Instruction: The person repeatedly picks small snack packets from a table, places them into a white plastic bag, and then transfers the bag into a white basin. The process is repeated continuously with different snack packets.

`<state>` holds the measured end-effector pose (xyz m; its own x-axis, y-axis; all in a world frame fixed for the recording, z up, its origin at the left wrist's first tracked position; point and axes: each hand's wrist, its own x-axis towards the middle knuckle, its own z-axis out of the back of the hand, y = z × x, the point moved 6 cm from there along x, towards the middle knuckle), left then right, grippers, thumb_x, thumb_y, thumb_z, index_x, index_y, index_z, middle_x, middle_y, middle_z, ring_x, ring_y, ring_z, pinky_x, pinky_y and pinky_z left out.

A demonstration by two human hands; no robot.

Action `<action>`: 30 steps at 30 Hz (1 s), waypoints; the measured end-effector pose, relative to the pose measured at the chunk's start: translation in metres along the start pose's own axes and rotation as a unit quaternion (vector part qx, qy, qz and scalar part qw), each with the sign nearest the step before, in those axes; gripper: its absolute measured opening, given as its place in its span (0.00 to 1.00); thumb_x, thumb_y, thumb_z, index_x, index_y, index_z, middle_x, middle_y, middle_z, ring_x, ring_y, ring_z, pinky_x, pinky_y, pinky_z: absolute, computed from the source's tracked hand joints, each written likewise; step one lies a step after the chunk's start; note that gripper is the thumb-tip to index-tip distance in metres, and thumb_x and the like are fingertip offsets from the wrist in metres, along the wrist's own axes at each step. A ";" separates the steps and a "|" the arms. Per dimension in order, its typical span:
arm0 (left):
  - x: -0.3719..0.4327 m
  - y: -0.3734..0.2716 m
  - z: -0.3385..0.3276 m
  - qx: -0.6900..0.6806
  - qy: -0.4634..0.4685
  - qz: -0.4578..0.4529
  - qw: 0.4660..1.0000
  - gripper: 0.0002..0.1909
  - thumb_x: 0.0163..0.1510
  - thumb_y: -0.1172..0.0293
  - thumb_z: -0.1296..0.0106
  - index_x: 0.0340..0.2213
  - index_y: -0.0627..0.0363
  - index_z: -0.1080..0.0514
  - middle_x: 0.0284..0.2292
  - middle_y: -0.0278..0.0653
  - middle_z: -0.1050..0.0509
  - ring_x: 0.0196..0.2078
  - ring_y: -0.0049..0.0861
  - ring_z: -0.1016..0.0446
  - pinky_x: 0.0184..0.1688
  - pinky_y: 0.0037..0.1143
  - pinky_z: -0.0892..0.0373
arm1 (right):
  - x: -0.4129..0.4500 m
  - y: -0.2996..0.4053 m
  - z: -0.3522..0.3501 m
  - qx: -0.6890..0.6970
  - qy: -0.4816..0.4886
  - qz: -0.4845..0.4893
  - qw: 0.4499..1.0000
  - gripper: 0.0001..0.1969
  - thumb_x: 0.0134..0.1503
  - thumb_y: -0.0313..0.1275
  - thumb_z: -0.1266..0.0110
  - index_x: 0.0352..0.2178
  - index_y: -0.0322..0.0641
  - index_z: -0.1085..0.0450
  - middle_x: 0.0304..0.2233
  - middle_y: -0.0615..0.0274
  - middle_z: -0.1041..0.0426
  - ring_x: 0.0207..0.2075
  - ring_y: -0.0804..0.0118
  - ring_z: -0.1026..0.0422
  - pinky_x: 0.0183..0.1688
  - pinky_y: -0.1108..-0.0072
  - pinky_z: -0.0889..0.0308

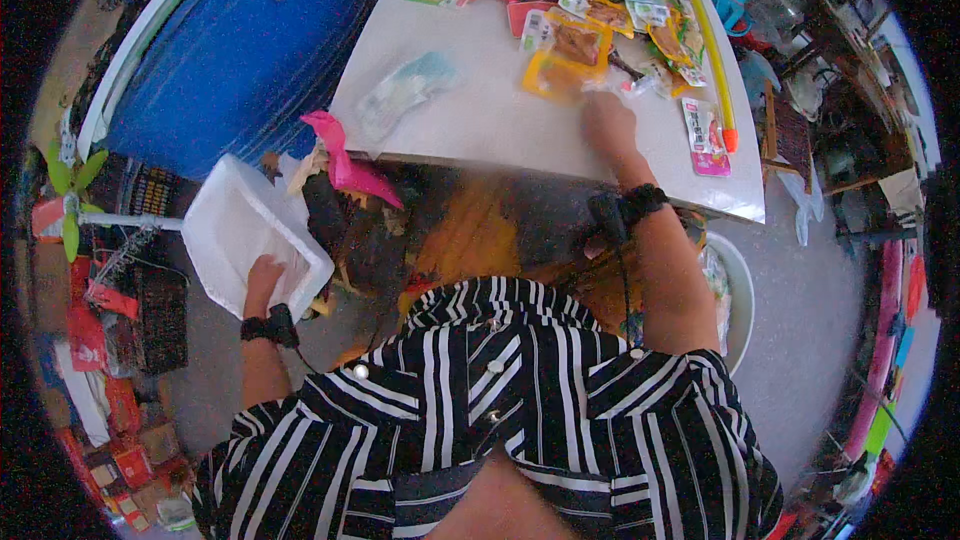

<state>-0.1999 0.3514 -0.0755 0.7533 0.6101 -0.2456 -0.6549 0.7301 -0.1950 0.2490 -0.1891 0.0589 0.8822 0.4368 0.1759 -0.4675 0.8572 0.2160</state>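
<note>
My right hand [609, 124] is over the white table [480, 120], blurred, its fingers at the edge of a yellow-bordered food packet [553, 76]. That packet is blurred like the hand, and the fingers appear closed on its edge. My left hand [266, 276] reaches inside a white foam box [225, 217] at the table's left; whether its fingers grip the box is unclear. A blurred teal-and-white packet [405, 94] is over the table's left part. Several sealed food packets [577, 37] lie heaped at the far side. One pink-and-white packet [705, 136] lies apart at the right.
A yellow tube with an orange end [712, 52] runs along the table's right side. Pink material [349, 165] hangs at the left corner. Below the right edge stands a white bucket [742, 300] holding packets. Blue sheeting [225, 52] is at the upper left.
</note>
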 end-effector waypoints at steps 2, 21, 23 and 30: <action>-0.004 0.013 0.025 0.041 -0.134 -0.013 0.990 0.20 0.38 0.66 0.54 0.36 0.62 0.38 0.35 0.53 0.36 0.39 0.41 0.38 0.40 0.30 0.41 | -0.006 -0.004 0.001 0.039 -0.038 -0.010 0.998 0.13 0.41 0.32 0.57 0.33 0.44 0.39 0.34 0.62 0.36 0.38 0.62 0.38 0.37 0.66 0.43; 0.028 0.053 0.028 -0.165 -0.027 0.003 0.986 0.11 0.38 0.66 0.53 0.16 0.63 0.37 0.15 0.41 0.35 0.19 0.30 0.36 0.23 0.27 0.39 | -0.027 0.002 0.004 0.063 -0.111 0.060 0.990 0.10 0.38 0.29 0.55 0.27 0.42 0.37 0.33 0.60 0.36 0.38 0.59 0.39 0.37 0.69 0.43; 0.020 0.034 0.046 -0.111 -0.024 0.053 0.992 0.12 0.38 0.65 0.53 0.16 0.63 0.37 0.15 0.40 0.35 0.17 0.28 0.37 0.22 0.27 0.39 | -0.027 0.002 0.005 0.055 -0.127 0.069 0.988 0.10 0.38 0.28 0.55 0.26 0.41 0.37 0.33 0.59 0.36 0.37 0.58 0.38 0.36 0.68 0.43; -0.004 -0.153 0.163 -0.473 -0.057 -0.003 0.879 0.08 0.44 0.65 0.57 0.18 0.53 0.39 0.14 0.25 0.43 0.16 0.12 0.45 0.18 0.14 0.48 | -0.030 0.011 0.025 0.153 -0.191 0.065 0.968 0.11 0.38 0.24 0.55 0.28 0.38 0.37 0.34 0.56 0.36 0.37 0.55 0.38 0.37 0.71 0.41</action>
<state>-0.0924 0.2872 0.1103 0.7227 0.6731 -0.1568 -0.3682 0.1830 -0.9116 0.2157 -0.1999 0.0795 0.7575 0.3526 0.5495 -0.6188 0.6562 0.4319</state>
